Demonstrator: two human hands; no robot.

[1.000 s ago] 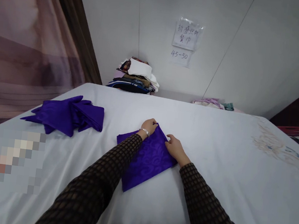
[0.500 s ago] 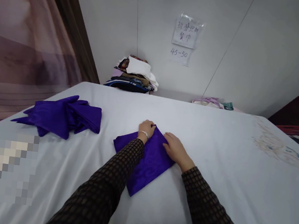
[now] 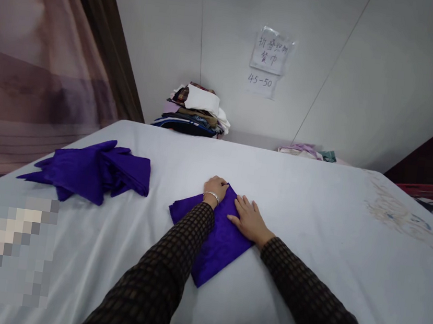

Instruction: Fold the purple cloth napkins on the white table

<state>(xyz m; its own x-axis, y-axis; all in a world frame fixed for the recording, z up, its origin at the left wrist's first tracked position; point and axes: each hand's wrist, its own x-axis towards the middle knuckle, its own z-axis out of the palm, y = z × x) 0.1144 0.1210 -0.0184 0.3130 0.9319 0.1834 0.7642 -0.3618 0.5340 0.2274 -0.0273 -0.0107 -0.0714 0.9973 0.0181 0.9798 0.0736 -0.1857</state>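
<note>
Compared with one second earlier, the right hand (image 3: pixel 250 223), previously part-curled at the right edge of the purple cloth (image 3: pixel 215 254), now lies flatter over that edge with its fingers (image 3: pixel 241 207) spread, while the cloth's near corner is displaced rightward.

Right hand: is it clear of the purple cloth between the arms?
No, the right hand lies on the cloth, thumb over its upper right side.

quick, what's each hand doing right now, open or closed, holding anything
Left hand: closed, pinching the purple cloth at its far corner.
Right hand: open, laid on the purple cloth near its right edge.
</note>
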